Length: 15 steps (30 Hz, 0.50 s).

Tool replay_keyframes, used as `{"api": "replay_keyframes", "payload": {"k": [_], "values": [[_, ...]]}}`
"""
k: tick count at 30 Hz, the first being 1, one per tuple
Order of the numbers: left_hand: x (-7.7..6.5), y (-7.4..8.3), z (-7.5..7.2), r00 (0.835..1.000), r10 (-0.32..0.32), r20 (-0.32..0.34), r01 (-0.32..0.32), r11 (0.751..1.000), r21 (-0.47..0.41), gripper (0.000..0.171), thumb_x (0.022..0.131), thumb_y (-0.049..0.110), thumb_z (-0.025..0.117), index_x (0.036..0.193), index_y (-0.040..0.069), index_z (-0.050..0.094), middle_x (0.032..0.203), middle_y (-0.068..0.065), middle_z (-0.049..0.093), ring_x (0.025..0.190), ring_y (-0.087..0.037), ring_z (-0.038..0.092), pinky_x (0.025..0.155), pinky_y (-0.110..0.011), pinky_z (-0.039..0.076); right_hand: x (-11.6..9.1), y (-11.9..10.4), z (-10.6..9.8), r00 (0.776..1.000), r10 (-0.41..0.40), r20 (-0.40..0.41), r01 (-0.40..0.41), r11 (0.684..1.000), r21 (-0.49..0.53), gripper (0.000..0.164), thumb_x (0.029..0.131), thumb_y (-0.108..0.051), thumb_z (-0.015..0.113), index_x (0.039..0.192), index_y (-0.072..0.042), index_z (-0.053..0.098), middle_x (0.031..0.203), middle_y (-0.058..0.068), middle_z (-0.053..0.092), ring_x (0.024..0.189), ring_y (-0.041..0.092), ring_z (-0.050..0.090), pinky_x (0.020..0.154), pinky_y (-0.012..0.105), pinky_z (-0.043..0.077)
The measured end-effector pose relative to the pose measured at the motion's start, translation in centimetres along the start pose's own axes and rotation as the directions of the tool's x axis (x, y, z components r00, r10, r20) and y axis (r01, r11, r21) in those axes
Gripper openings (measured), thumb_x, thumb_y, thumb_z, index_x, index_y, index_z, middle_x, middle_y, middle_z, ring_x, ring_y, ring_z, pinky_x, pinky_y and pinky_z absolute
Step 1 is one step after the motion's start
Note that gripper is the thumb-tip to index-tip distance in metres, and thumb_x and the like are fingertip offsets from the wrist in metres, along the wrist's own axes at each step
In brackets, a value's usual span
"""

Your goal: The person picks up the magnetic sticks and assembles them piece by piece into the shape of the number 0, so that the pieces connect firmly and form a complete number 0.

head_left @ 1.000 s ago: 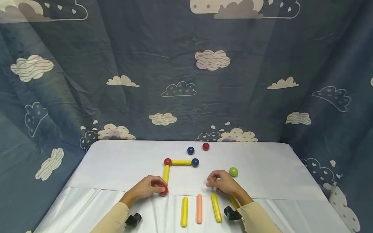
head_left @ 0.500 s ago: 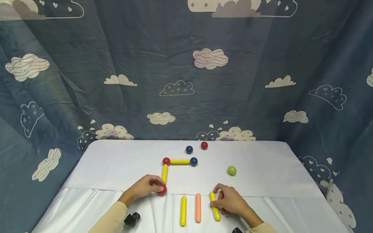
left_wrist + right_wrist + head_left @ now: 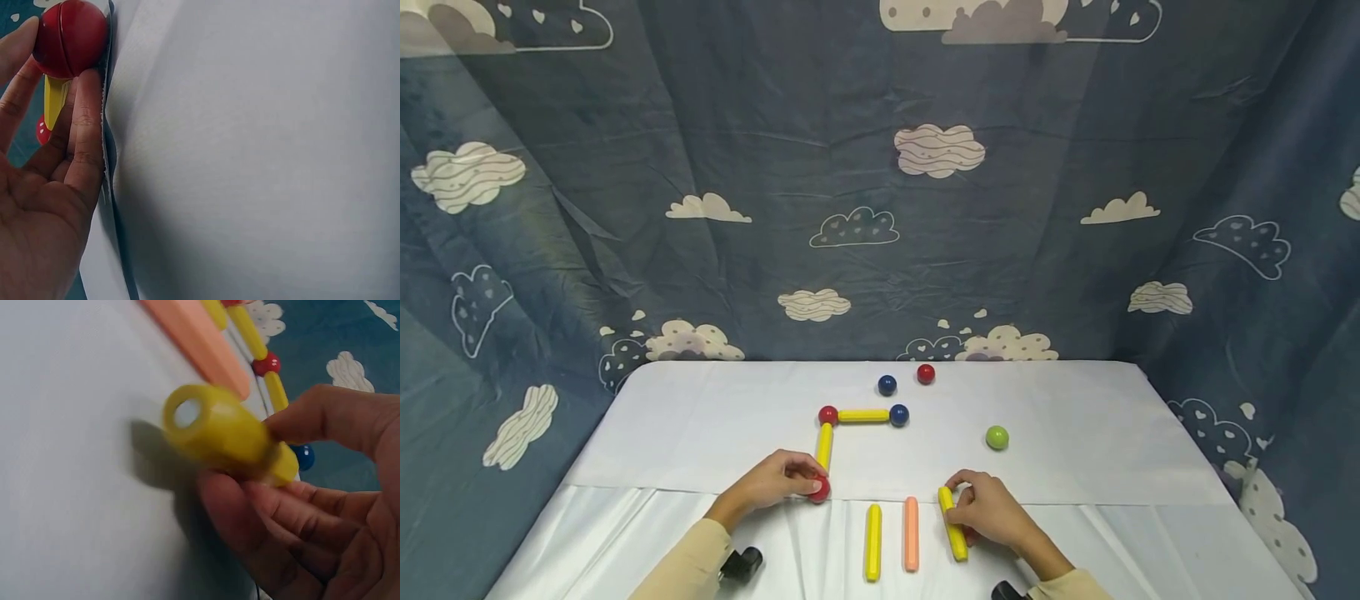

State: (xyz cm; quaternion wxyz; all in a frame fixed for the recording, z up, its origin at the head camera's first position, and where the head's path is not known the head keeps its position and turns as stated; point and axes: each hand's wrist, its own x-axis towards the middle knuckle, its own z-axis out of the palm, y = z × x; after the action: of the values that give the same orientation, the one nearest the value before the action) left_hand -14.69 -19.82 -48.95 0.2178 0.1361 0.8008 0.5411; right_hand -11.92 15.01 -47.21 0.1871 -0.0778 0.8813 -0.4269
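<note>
My left hand holds a red ball between thumb and fingers at the near end of a yellow stick. That stick runs to a second red ball, where another yellow stick leads right to a blue ball. On the right, my right hand pinches a loose yellow stick between thumb and fingers. In the right wrist view this yellow stick shows a pale round insert in its end and casts a shadow on the white cloth.
An orange stick and a yellow stick lie side by side between my hands. A green ball rests beyond my right hand. Farther back are a loose blue ball and red ball, before a cloud-patterned curtain.
My right hand has come down toward me and taken hold of the yellow stick, which has shifted slightly away from me. My left hand stays on the red ball.
</note>
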Motion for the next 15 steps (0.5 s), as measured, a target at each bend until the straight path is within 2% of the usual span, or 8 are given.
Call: {"api": "replay_keyframes", "payload": {"k": [4,8,15], "values": [[0.1,-0.1,0.0,1.0,-0.017,-0.009,0.017,1.0,0.011,0.02,0.088,0.015,0.071,0.104,0.003,0.07,0.091,-0.001,0.067,0.079,-0.014,0.059,0.07,-0.024,0.049,0.5,-0.7,0.5,1.0,-0.016,0.009,0.014,0.982,0.19,0.043,0.077,-0.007,0.072,0.112,0.011,0.057,0.068,0.002,0.063,0.055,0.015,0.061,0.054,0.031,0.054],[0.0,0.0,0.0,1.0,-0.018,-0.003,0.018,1.0,0.002,0.02,0.088,0.012,0.07,0.104,0.001,0.069,0.092,-0.001,0.067,0.079,-0.013,0.059,0.07,-0.023,0.049,1.1,-2.1,1.7,0.997,-0.013,0.08,-0.014,0.942,0.334,0.04,0.08,-0.006,0.07,0.114,0.011,0.056,0.073,0.004,0.067,0.06,0.015,0.064,0.06,0.034,0.057],[0.0,0.4,-0.1,1.0,-0.013,0.012,0.013,1.0,-0.012,0.02,0.088,0.009,0.07,0.105,-0.001,0.068,0.094,-0.004,0.067,0.079,-0.014,0.057,0.069,-0.024,0.048,2.1,-5.0,4.8,0.967,-0.063,0.248,-0.061,0.886,0.46,0.031,0.086,-0.005,0.066,0.113,0.009,0.059,0.075,0.009,0.069,0.059,0.014,0.065,0.061,0.032,0.057]]}}
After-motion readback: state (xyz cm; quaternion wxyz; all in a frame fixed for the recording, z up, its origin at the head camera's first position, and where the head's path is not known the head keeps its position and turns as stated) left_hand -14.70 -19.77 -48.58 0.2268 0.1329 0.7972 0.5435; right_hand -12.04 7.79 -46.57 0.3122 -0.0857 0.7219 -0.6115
